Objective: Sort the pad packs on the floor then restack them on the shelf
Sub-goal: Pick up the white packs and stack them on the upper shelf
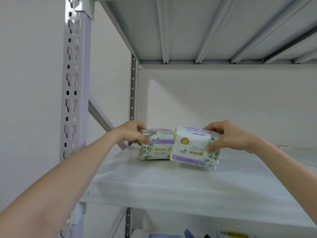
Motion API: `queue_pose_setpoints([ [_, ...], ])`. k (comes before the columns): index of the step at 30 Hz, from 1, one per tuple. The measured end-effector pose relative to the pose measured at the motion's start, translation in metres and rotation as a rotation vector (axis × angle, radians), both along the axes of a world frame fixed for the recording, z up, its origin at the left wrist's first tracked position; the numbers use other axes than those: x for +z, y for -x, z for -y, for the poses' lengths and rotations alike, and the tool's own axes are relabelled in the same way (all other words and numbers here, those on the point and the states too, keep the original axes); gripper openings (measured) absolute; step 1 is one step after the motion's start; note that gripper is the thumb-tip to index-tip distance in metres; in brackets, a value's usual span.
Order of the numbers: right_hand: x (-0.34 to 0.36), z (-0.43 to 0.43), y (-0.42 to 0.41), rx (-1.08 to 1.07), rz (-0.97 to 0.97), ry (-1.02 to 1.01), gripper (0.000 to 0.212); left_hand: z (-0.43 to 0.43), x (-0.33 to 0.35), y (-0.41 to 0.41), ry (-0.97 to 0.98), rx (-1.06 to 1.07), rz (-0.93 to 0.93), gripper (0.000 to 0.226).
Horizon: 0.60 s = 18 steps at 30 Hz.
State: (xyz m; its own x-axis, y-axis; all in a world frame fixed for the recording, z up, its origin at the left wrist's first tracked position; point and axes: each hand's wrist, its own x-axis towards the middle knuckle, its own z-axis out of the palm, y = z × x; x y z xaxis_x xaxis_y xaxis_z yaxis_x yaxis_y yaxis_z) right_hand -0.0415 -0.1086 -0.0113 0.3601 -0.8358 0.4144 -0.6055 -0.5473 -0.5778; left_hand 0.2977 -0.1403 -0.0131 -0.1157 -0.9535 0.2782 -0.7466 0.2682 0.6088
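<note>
Two white pad packs with green leaves and purple bands stand side by side at the back left of a white metal shelf [171, 184]. My left hand [132, 132] grips the left pad pack [157, 151] at its upper left corner. My right hand [228, 136] holds the right pad pack [192, 150] by its right end, thumb on the front. The right pack sits slightly nearer to me and overlaps the left one's edge. Both packs rest on the shelf, printed upside down.
A perforated grey upright [73, 93] stands at the left front, with a diagonal brace [104, 121] behind it. The ribbed underside of the shelf above [205, 28] hangs overhead. Coloured items [233, 235] show on the lower level at the bottom edge.
</note>
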Motion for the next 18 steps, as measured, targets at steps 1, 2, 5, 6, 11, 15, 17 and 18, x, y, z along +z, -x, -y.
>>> queue_pose_setpoints([
  [1, 0.0, 0.006, -0.001, 0.006, -0.013, -0.01, 0.049, 0.004, -0.002, -0.002, -0.007, -0.004, -0.01, 0.053],
  [2, 0.0, 0.011, -0.002, 0.011, -0.021, -0.022, 0.048, 0.008, -0.004, -0.004, -0.014, -0.007, -0.028, 0.053],
  [5, -0.002, 0.023, -0.004, 0.031, -0.005, -0.067, 0.048, 0.015, -0.012, -0.012, -0.016, 0.0, -0.122, 0.057],
  [6, -0.003, 0.026, -0.005, 0.042, 0.0, -0.087, 0.048, 0.017, -0.015, -0.015, -0.014, 0.0, -0.168, 0.06],
  [11, -0.011, 0.035, -0.018, 0.09, 0.031, -0.163, 0.052, 0.012, -0.031, -0.017, -0.072, -0.072, -0.285, 0.043],
  [15, -0.014, 0.037, -0.036, 0.129, 0.092, -0.217, 0.066, 0.0, -0.038, -0.016, -0.289, -0.202, -0.33, 0.077],
  [17, -0.016, 0.036, -0.049, 0.14, 0.109, -0.235, 0.073, -0.004, -0.042, -0.016, -0.373, -0.292, -0.313, 0.079],
  [18, -0.017, 0.034, -0.057, 0.144, 0.116, -0.243, 0.074, -0.006, -0.043, -0.015, -0.393, -0.332, -0.316, 0.078],
])
